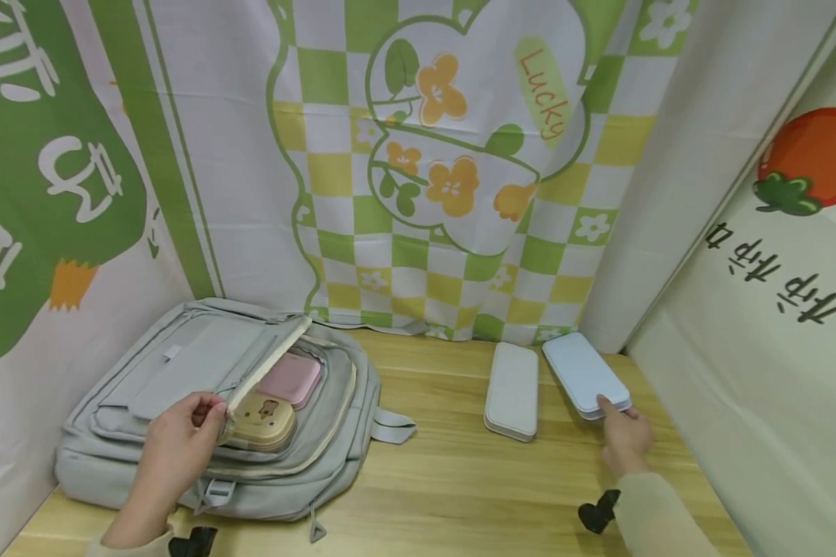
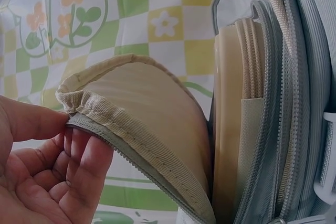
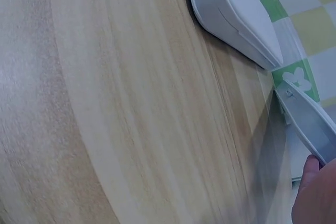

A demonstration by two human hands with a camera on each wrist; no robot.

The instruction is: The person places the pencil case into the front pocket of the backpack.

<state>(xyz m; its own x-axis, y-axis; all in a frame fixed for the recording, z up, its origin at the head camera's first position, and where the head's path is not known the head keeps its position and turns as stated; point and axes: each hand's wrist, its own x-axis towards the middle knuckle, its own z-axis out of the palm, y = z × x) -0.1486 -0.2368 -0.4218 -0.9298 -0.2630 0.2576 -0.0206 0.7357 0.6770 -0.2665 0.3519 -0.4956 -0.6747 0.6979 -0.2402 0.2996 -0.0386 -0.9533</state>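
Note:
A grey backpack lies on the table at the left, its front pocket unzipped. My left hand pinches the edge of the pocket flap between thumb and fingers and holds it up. Inside the pocket sit a pink case and a yellow case with a small bear print. At the right, my right hand grips the near end of a light blue oblong case, thumb on top. That case appears tilted up off the table in the right wrist view.
A white oblong case lies just left of the blue one. Beside the backpack a grey strap loop sticks out onto the wooden table. Printed cloth hangs behind the table, with more cloth on both sides.

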